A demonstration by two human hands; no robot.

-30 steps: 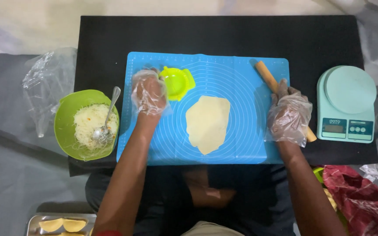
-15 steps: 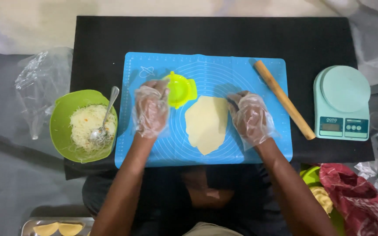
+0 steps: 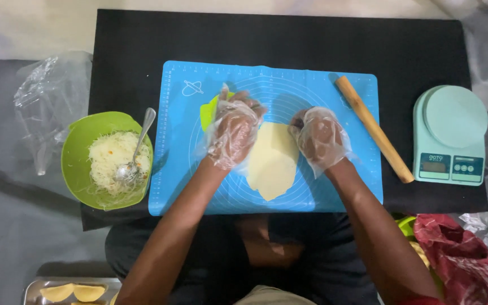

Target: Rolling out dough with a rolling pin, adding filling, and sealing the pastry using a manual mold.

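A flat, pale yellow dough sheet [image 3: 272, 166] lies in the middle of a blue silicone mat [image 3: 187, 186]. Both of my hands wear clear plastic gloves. My left hand [image 3: 232, 133] rests at the dough's upper left edge and grips a yellow-green plastic mould [image 3: 207, 112], most of which is hidden under the hand. My right hand [image 3: 320, 138] is at the dough's upper right edge, fingers curled onto it.
A wooden rolling pin [image 3: 374, 135] lies slanted on the mat's right side. A mint kitchen scale [image 3: 450, 135] stands at the right. Left of the mat stands a green bowl [image 3: 77, 147] of shredded filling with a spoon [image 3: 136, 147]. A tray of folded pastries [image 3: 69, 292] sits bottom left.
My right hand left the rolling pin and moved left to the dough's edge. My left hand carried the mould down and right towards the dough.
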